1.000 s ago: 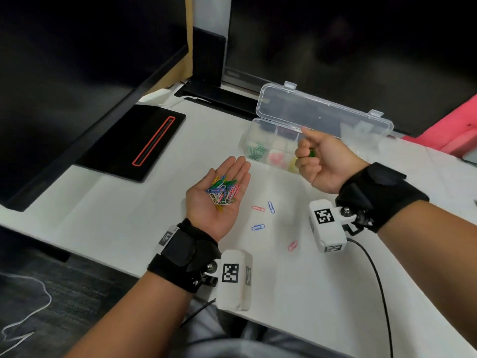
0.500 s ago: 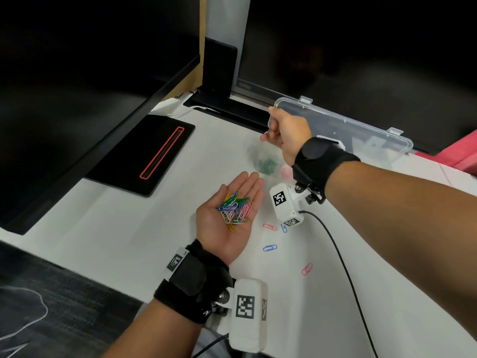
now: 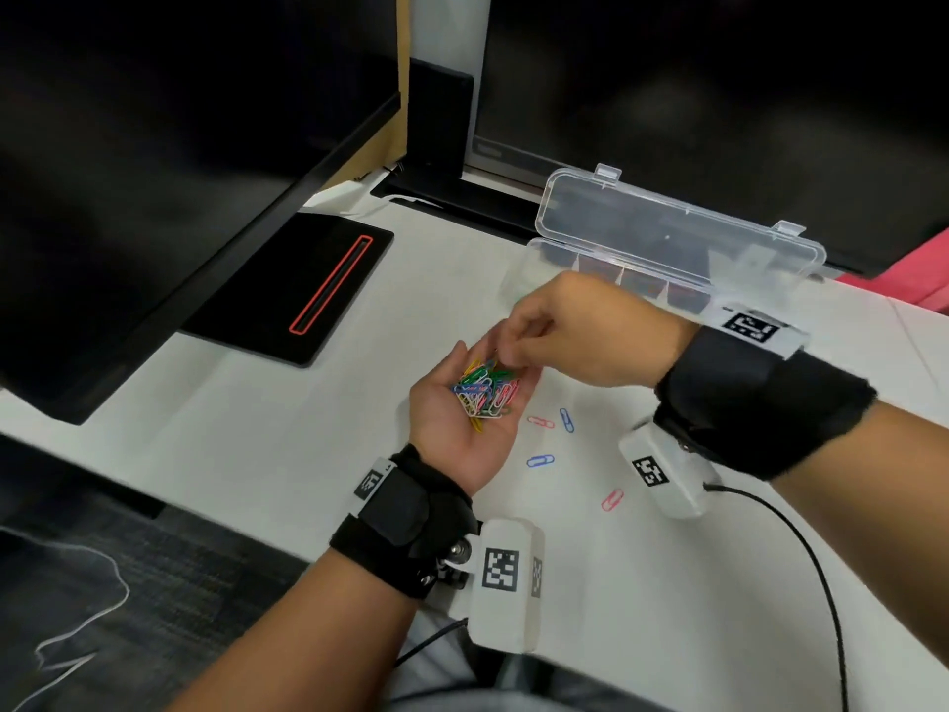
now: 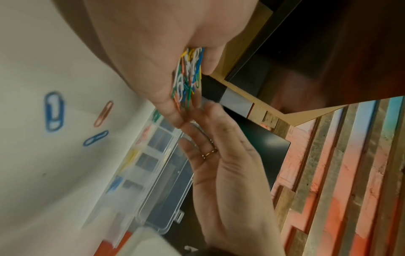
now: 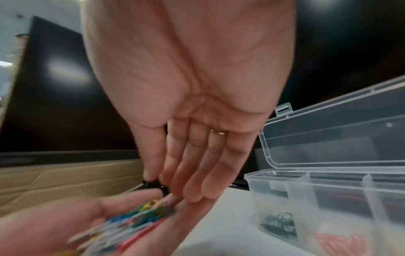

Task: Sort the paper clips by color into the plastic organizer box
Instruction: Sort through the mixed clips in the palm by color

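Note:
My left hand [image 3: 452, 439] lies palm up over the white table, fingers relaxed, carrying a pile of mixed-colour paper clips [image 3: 485, 388]. My right hand [image 3: 513, 346] hovers over it with its fingertips down on the pile; the right wrist view shows those fingers [image 5: 186, 173] nearly straight and no clip between them. The clear organizer box [image 3: 642, 280] stands open behind the hands, lid [image 3: 667, 233] tipped back. Green clips [image 5: 280, 223] fill its left end compartment and pink clips [image 5: 342, 242] the one beside it. The left wrist view shows the pile [image 4: 188, 76] on the palm.
Two pink clips [image 3: 541, 421] [image 3: 612, 499] and two blue clips [image 3: 566, 419] [image 3: 541, 460] lie loose on the table right of my left hand. A black pad with a red line [image 3: 308, 285] sits at left under dark monitors. A cable [image 3: 801, 547] trails from my right wrist.
My right hand came back from over the box's left end to the pile in my left palm. The green clip it pinched a second ago is gone from its fingers.

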A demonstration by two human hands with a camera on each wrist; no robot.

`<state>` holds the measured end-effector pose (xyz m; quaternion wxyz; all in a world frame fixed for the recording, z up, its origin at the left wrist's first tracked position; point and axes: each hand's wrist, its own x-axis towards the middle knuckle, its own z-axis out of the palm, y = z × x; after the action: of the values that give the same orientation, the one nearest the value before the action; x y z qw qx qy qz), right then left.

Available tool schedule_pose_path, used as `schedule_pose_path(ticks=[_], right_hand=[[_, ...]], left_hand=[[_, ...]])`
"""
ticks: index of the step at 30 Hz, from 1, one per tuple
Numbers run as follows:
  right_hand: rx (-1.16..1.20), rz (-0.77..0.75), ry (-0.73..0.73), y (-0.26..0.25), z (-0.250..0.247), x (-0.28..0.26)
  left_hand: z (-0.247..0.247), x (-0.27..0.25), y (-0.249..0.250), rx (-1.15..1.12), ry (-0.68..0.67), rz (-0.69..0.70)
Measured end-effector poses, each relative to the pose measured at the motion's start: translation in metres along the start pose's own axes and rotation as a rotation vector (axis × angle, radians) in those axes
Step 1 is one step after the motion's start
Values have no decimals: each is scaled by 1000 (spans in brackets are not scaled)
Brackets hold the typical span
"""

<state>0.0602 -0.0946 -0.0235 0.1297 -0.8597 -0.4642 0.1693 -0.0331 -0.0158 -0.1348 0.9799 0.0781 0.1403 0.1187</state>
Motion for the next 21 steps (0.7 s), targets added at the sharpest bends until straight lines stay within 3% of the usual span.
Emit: schedule_pose_path(ticks=[3, 8, 15, 21], right_hand=[[-55, 35, 59, 5, 11, -23], [-43, 83, 54, 18, 31, -45], [285, 180, 202, 36, 31, -60], [311, 171, 194, 36, 30, -65]], left_hand=[[1, -3, -17, 30, -20, -56], [0, -6, -45, 51, 62, -102], [3, -6, -53, 133, -22, -85], [-3, -1, -55, 142, -37, -96]])
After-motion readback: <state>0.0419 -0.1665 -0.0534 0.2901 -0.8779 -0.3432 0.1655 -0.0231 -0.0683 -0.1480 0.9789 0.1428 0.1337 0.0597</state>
